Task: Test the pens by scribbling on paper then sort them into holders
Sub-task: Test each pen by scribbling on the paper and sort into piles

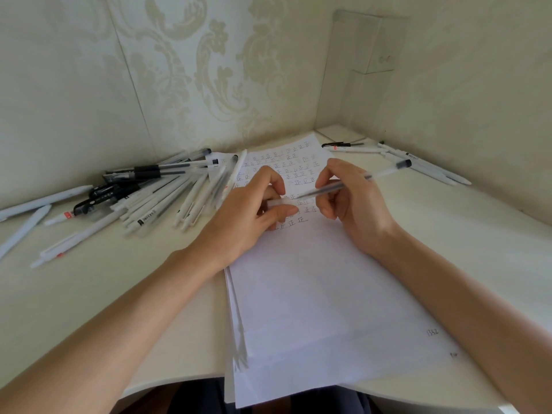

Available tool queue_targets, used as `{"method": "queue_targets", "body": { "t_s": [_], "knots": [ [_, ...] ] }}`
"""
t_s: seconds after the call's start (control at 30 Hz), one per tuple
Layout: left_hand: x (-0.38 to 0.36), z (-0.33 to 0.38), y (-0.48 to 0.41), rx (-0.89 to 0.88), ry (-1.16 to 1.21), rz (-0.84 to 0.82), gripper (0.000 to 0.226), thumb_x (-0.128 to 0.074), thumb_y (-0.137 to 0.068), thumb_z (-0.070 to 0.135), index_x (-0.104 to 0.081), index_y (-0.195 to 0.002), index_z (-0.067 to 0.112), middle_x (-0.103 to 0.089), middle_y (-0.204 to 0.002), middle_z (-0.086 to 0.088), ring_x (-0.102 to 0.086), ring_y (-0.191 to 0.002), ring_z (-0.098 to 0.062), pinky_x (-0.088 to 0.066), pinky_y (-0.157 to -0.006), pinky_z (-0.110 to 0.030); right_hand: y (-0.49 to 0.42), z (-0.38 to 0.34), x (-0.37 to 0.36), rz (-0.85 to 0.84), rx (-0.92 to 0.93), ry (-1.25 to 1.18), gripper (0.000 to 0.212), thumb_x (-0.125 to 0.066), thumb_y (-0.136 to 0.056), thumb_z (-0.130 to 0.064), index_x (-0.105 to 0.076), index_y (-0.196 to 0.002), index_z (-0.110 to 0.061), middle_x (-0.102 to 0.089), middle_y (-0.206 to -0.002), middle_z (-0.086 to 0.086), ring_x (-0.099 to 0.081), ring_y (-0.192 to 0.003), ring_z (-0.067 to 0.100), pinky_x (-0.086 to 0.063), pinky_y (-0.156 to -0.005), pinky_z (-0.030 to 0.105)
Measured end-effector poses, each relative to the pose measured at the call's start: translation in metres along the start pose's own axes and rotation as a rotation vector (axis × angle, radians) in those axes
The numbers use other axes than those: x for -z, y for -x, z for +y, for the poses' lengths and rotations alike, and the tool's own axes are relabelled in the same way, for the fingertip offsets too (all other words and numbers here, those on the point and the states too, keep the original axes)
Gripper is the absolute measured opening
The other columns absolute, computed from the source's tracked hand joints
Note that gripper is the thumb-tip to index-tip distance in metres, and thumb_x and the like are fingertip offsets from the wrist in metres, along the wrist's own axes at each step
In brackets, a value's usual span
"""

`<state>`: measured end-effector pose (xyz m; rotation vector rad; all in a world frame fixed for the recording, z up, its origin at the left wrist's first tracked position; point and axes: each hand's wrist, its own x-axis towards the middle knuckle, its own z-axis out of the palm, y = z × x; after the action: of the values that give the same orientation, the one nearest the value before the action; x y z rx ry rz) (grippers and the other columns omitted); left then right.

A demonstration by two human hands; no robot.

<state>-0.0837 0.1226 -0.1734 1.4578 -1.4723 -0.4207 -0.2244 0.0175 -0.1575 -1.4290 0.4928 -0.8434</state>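
**Head view: pen in right hand, cap in left, both over the paper**

- right hand [355, 204]: fingers curled round a clear-barrelled pen [385, 172]. Grasp sits on the front half of the barrel. Dark end points up and right, tip points left toward the other hand.
- pen is held low over the paper [313, 294]. Can't tell if the tip touches the sheet.
- left hand [248, 216]: thumb and fingertips pinch a small pale translucent piece, probably the cap [276, 203]. It's blurred, so not certain.
- the cap is just beside the pen tip, slightly apart from it.
- paper: a loose stack of white sheets on the table [119, 288], running from the near edge toward the wall corner. Rows of handwritten marks [286, 168] cover the far part of the top sheet, and both hands sit at the lowest rows. Near part is mostly blank.
- pile of pens [155, 189] on the table left of the paper, white and black barrels mixed, with a few strays further left.
- smaller group of pens [418, 162] lies right of the paper, near the corner.
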Motion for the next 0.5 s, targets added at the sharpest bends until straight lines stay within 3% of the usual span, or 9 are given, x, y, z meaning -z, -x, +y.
{"method": "queue_targets", "body": {
  "t_s": [0.13,0.23,0.3,0.37,0.5],
  "knots": [
    [-0.001,0.001,0.001,-0.033,-0.029,-0.023,0.025,-0.065,-0.083,0.023,-0.041,-0.086,0.025,-0.064,-0.069,0.000,-0.057,-0.058,-0.008,-0.047,-0.061,-0.021,0.002,0.002,-0.002,-0.079,-0.012,0.039,0.037,-0.048,-0.096,-0.029,-0.056,-0.067,-0.008,-0.039,-0.043,0.001,-0.033,-0.041,0.014,-0.022,-0.044,0.023],
    [-0.001,0.001,0.001,-0.069,-0.120,-0.016,0.020,-0.059,-0.085,0.031,-0.053,-0.087,0.012,-0.066,-0.069,0.007,-0.059,-0.058,-0.005,-0.045,-0.060,-0.014,0.002,0.004,-0.003,-0.116,-0.025,0.027,0.036,-0.048,-0.096,-0.032,-0.059,-0.069,-0.009,-0.039,-0.043,0.001,-0.032,-0.042,0.013,-0.022,-0.046,0.025],
    [-0.001,0.000,0.002,-0.094,-0.200,-0.016,0.032,-0.054,-0.087,0.036,-0.058,-0.079,0.006,-0.063,-0.064,0.008,-0.055,-0.053,-0.004,-0.040,-0.054,-0.013,0.001,0.005,-0.004,-0.109,-0.012,0.023,0.037,-0.050,-0.093,-0.034,-0.061,-0.066,-0.012,-0.037,-0.043,0.002,-0.030,-0.042,0.014,-0.019,-0.048,0.030],
    [-0.002,-0.001,0.003,-0.137,-0.276,-0.037,0.040,-0.048,-0.088,0.041,-0.051,-0.071,0.005,-0.051,-0.054,0.007,-0.046,-0.050,-0.009,-0.031,-0.048,-0.015,0.002,0.006,-0.006,-0.103,0.014,0.065,0.038,-0.047,-0.092,-0.033,-0.060,-0.061,-0.016,-0.035,-0.041,0.002,-0.027,-0.041,0.016,-0.020,-0.047,0.030],
    [-0.003,-0.003,0.004,-0.181,-0.354,-0.083,0.041,-0.040,-0.089,0.042,-0.043,-0.072,0.005,-0.047,-0.056,-0.004,-0.042,-0.049,-0.017,-0.031,-0.051,-0.024,0.005,0.003,-0.015,-0.089,0.051,0.155,0.043,-0.040,-0.101,-0.020,-0.053,-0.062,-0.011,-0.038,-0.038,0.001,-0.031,-0.039,0.015,-0.027,-0.044,0.024]
  ]
}}
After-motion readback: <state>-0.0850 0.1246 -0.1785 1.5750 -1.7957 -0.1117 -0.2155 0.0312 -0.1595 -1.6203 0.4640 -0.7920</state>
